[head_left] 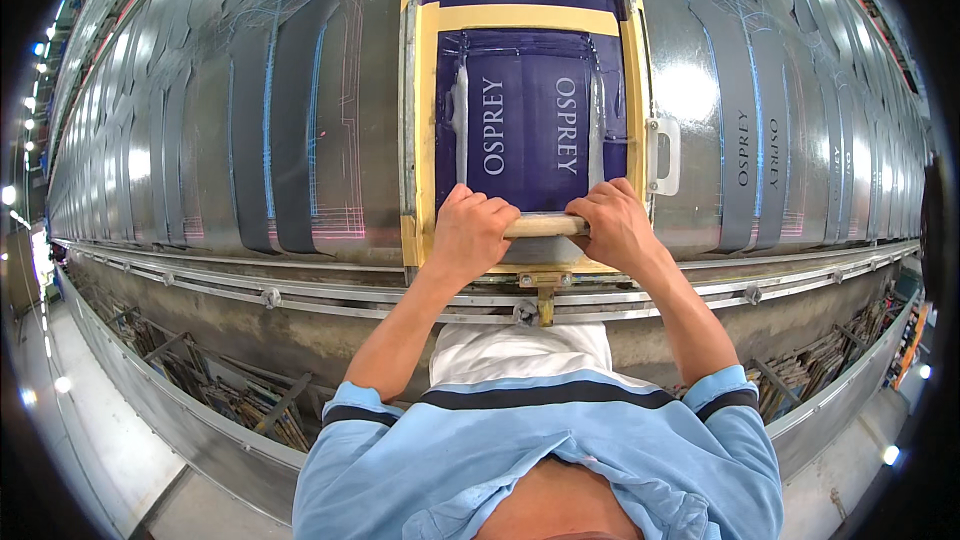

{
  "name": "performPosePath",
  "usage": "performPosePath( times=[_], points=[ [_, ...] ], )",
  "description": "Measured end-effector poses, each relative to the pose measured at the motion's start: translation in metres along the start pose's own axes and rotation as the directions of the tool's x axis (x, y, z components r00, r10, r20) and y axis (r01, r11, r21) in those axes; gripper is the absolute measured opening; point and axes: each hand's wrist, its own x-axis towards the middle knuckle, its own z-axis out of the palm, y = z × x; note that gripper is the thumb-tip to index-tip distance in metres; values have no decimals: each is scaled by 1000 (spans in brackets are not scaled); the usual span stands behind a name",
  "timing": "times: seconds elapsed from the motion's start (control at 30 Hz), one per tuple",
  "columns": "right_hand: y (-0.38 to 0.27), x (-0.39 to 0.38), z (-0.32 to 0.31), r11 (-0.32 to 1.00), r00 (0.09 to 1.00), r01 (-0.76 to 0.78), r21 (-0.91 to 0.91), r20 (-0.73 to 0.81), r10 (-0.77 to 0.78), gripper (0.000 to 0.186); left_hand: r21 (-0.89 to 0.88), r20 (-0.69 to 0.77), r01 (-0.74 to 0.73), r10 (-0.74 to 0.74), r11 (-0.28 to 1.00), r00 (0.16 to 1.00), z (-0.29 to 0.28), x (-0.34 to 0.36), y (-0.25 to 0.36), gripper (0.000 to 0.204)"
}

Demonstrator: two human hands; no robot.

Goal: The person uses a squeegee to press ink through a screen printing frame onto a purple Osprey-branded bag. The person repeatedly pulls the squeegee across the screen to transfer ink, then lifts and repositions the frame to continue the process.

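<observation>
The left hand (pixel 468 232) and right hand (pixel 618 227) are grasping a pale squeegee handle (pixel 545 227), fingers (pixel 497 210) curling around it, over the purple printing screen (pixel 527 90).

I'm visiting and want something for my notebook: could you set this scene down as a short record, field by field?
Left hand: closed on the left end of a pale bar
Right hand: closed on the bar's right end
Bar position: crosswise, over the near part of a metal frame
Inside frame: purple screen with pale lettering, yellow tape around it
Frame's right side: white handle, untouched
Under frame: long glossy surface bearing dark strips
Near edge: metal rail
</observation>
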Motion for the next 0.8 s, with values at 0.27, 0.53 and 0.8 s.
performPosePath(
  times=[0.27, 0.53, 0.8],
  points=[
    [74, 136, -69, 987, 995, -92, -133, 24, 96, 26, 106, -65, -30, 37, 994, 997, -42, 153, -75, 20],
    [129, 226, -94, 969, 970, -234, -73, 42, 238, 40, 140, 8, 36, -38, 989, 999, -60, 247, -129, 31],
    [91, 158, -61, 985, 990, -139, -98, 16, 142, 30, 43, -87, -10, 14, 999, 996, -34, 171, -91, 22]
  ],
)
